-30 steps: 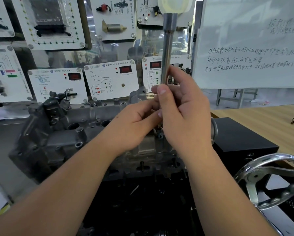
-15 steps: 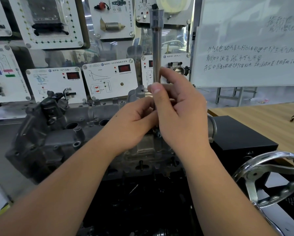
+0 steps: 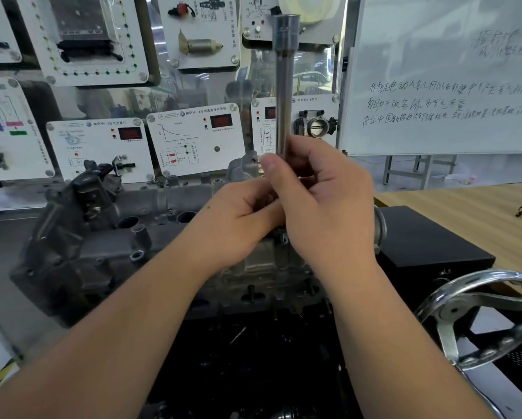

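Observation:
A long steel socket tool [image 3: 284, 86] stands upright over a grey engine cylinder head [image 3: 81, 237], its wider socket end at the top. My right hand [image 3: 323, 213] grips the tool's lower shaft, thumb pressed on its left side. My left hand [image 3: 235, 225] meets it from the left, fingers curled at the base of the shaft under my right thumb. The tool's bottom end is hidden behind both hands.
A chrome handwheel [image 3: 480, 319] sits at the lower right beside a black box [image 3: 428, 240]. Training panels [image 3: 193, 140] with red displays line the wall behind. A whiteboard [image 3: 444, 74] stands at the right, above a wooden table [image 3: 480, 213].
The view has shifted slightly, so the tool's top end now shows in full below the frame's edge. Both hands keep their grip on the shaft.

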`<state>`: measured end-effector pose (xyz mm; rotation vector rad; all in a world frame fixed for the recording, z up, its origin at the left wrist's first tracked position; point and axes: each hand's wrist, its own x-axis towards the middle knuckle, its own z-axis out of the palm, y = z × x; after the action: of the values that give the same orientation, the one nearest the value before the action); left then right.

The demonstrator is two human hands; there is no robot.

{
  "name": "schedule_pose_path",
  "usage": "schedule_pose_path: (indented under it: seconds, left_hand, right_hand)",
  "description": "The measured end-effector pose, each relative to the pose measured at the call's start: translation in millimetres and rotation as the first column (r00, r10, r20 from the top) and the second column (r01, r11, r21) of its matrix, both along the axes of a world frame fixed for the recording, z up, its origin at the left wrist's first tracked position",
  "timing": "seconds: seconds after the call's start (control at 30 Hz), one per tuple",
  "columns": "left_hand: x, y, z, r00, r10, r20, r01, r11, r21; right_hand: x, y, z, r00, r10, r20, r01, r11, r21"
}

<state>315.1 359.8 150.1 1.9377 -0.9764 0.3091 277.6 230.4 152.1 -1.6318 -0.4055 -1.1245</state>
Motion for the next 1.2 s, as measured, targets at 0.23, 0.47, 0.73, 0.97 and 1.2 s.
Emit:
schedule_pose_path:
  seconds: [0.23, 0.47, 0.73, 0.97, 1.2]
  left_hand:
    - [1.2, 0.7, 0.2, 0.999, -0.046, -0.013, 0.046, 0.999, -0.006]
    - [1.8, -0.1, -1.4, 0.999, -0.047, 0.002, 0.047, 0.998, -0.038]
    - [3.2, 0.2, -0.9, 0.998, -0.06, -0.001, 0.06, 0.998, -0.007]
    - [4.0, 0.6, -2.1, 0.999, -0.041, -0.006, 0.041, 0.999, -0.022]
    - [3.9, 0.5, -0.9, 0.997, -0.074, -0.014, 0.074, 0.997, -0.026]
  right_hand:
    - [-0.6, 1.4, 0.1, 0.998, 0.053, -0.027, -0.054, 0.999, -0.01]
    - [-1.4, 1.3, 1.4, 0.999, 0.028, -0.019, -0.028, 0.999, -0.044]
    - [-0.4, 1.4, 0.4, 0.998, 0.049, -0.03, -0.049, 0.999, -0.014]
    - [0.5, 1.0, -0.7, 1.0, -0.002, 0.021, 0.003, 1.0, -0.03]
    - [0.9, 2.5, -1.0, 0.997, 0.068, 0.025, -0.068, 0.998, -0.006]
